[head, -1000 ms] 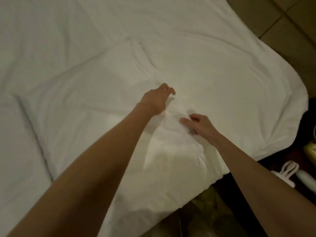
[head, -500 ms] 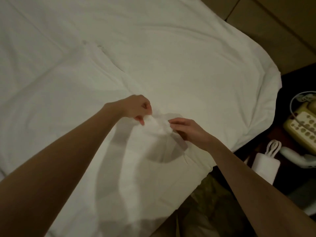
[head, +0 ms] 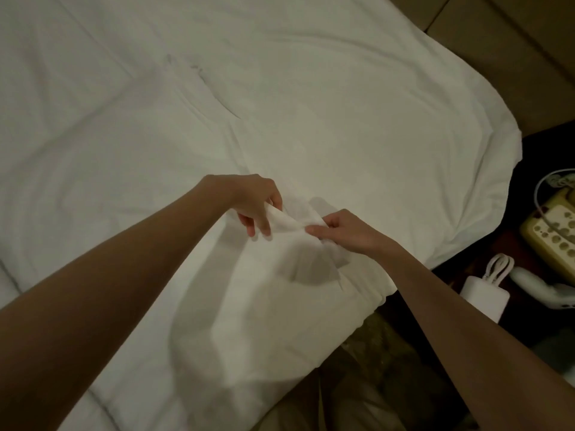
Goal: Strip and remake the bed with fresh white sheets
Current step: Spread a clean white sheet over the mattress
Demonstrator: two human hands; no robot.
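Both hands meet over the near edge of the bed [head: 451,181], where the white sheet [head: 280,119] lies spread and creased. The left hand [head: 252,202] pinches a raised fold of it, fingers curled; the right hand [head: 345,233] pinches the same fold (thumb and forefinger together). A cream telephone [head: 550,231] sits at right.

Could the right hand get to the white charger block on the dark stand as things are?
Probably, but not straight away: the right hand is pinching a fold of the white sheet with the left hand. The charger block lies uncovered just beside the right forearm.
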